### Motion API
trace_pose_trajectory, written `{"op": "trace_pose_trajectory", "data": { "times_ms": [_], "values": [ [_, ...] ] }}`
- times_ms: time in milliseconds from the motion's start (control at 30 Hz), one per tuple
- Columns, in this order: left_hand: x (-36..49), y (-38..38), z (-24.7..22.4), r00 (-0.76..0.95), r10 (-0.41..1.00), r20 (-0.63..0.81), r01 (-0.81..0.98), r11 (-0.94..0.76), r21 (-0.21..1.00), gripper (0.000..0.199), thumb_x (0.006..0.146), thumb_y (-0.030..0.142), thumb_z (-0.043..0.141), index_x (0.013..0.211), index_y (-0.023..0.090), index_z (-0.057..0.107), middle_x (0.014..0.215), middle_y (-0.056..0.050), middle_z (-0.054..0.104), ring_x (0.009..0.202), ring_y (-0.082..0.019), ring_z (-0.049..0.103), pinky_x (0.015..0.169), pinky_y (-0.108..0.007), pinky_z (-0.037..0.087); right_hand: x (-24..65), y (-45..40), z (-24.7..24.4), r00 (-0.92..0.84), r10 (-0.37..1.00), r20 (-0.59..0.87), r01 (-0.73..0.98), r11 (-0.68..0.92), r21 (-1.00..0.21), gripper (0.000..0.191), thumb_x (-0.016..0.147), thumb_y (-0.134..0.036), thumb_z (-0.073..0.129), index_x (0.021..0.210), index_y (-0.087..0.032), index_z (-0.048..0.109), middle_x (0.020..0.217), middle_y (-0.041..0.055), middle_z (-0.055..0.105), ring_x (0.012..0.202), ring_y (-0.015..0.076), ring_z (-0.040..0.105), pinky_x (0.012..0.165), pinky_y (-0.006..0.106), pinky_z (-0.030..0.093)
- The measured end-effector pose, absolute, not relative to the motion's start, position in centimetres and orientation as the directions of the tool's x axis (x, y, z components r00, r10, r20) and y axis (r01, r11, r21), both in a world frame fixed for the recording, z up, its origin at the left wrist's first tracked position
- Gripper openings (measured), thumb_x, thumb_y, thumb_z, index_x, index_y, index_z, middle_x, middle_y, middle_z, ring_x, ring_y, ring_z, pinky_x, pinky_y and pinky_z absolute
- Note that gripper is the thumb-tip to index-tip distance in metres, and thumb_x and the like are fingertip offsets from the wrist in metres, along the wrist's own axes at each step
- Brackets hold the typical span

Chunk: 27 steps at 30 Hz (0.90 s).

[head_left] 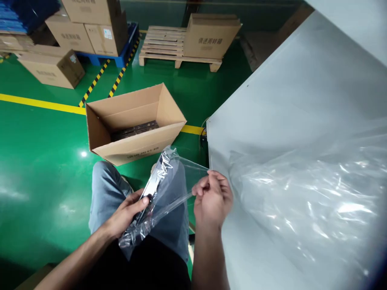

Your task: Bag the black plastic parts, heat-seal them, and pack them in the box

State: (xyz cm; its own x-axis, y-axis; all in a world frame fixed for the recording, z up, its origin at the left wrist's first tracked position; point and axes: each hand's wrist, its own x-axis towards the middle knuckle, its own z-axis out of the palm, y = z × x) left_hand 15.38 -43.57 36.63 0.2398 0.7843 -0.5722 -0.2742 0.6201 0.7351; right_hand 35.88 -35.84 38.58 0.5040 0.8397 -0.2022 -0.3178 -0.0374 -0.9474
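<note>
Over my lap, my left hand (131, 209) grips a long, flat, dark-and-silver part (153, 181) lying in a clear plastic bag (178, 181). The thumb presses on the part's upper face. What kind of part it is, I cannot make out through the shiny film. My right hand (214, 193) pinches the edge of the bag and holds the film stretched out to the right. Just beyond my knees stands an open cardboard box (142, 147), with dark flat pieces (136, 131) at its bottom.
To the right is a pale grey surface (256, 108) with a heap of clear plastic bags (302, 201) on it. A wooden pallet (163, 42) holding a closed carton (211, 38) stands ahead. Stacked cartons (75, 38) on a blue pallet (122, 50) are at the far left.
</note>
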Motion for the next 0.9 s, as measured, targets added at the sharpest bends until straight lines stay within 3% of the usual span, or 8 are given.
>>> {"op": "trace_pose_trajectory", "data": {
  "times_ms": [100,233,367,500,667,800,900],
  "values": [
    [14.8,-43.2,36.5,0.157,0.770,-0.618,-0.224,0.638,0.737,0.060,0.081,0.073,0.074,0.102,0.016,0.076,0.085,-0.006,0.072,0.081,-0.022,0.064,0.076,-0.031,0.052,36.2,-35.4,37.2,0.457,0.851,-0.260,-0.325,-0.112,-0.939,0.037,0.083,-0.055,0.076,0.097,-0.023,0.061,0.066,-0.0081,0.057,0.047,0.0080,0.048,0.046,0.023,0.043],
    [14.3,-41.7,35.9,-0.134,0.879,-0.458,-0.022,0.460,0.888,0.046,0.089,0.065,0.068,0.099,0.020,0.069,0.098,-0.004,0.072,0.103,-0.024,0.062,0.092,-0.032,0.049,35.1,-36.3,35.6,0.409,0.876,-0.254,-0.201,-0.186,-0.962,0.060,0.086,-0.070,0.065,0.124,-0.023,0.060,0.100,0.0039,0.071,0.079,0.0178,0.071,0.063,0.030,0.058],
    [14.6,-40.8,36.0,-0.342,0.863,-0.371,0.130,0.435,0.891,0.042,0.092,0.060,0.065,0.107,0.022,0.058,0.092,-0.001,0.068,0.089,-0.021,0.061,0.086,-0.033,0.047,31.3,-39.8,34.6,0.205,0.952,-0.228,0.041,-0.242,-0.969,0.067,0.078,-0.060,0.081,0.129,-0.023,0.059,0.098,0.0040,0.071,0.083,0.0198,0.072,0.069,0.033,0.061],
    [15.2,-40.5,36.2,-0.462,0.820,-0.337,0.168,0.454,0.875,0.046,0.089,0.061,0.068,0.109,0.023,0.051,0.085,0.001,0.062,0.080,-0.021,0.059,0.078,-0.033,0.046,28.1,-42.8,34.6,-0.054,0.973,-0.225,0.123,-0.217,-0.968,0.052,0.080,-0.046,0.083,0.121,-0.022,0.062,0.091,0.0033,0.073,0.078,0.0199,0.072,0.072,0.035,0.062],
    [14.7,-40.4,35.1,-0.510,0.790,-0.339,0.115,0.453,0.884,0.049,0.090,0.066,0.065,0.107,0.022,0.056,0.095,-0.002,0.068,0.091,-0.022,0.063,0.085,-0.033,0.048,29.1,-42.4,35.2,-0.217,0.934,-0.285,0.164,-0.253,-0.953,0.015,0.087,-0.038,0.071,0.089,-0.023,0.071,0.079,0.0024,0.076,0.069,0.0189,0.072,0.070,0.031,0.059],
    [12.9,-40.0,34.9,-0.444,0.775,-0.449,-0.058,0.475,0.878,0.063,0.088,0.078,0.062,0.102,0.017,0.065,0.093,-0.005,0.070,0.088,-0.021,0.064,0.079,-0.031,0.051,32.0,-41.0,35.2,-0.209,0.905,-0.371,0.116,-0.354,-0.928,0.018,0.082,-0.039,0.074,0.079,-0.022,0.074,0.066,0.0007,0.072,0.061,0.0177,0.066,0.059,0.029,0.052],
    [11.2,-39.8,35.8,-0.194,0.761,-0.620,-0.362,0.531,0.766,0.077,0.086,0.085,0.059,0.114,0.014,0.069,0.090,-0.008,0.072,0.078,-0.021,0.068,0.065,-0.030,0.054,34.1,-40.4,34.7,-0.187,0.881,-0.434,0.057,-0.431,-0.900,0.022,0.079,-0.042,0.076,0.073,-0.021,0.072,0.059,-0.0002,0.068,0.058,0.0171,0.062,0.061,0.030,0.051]
  ]
}}
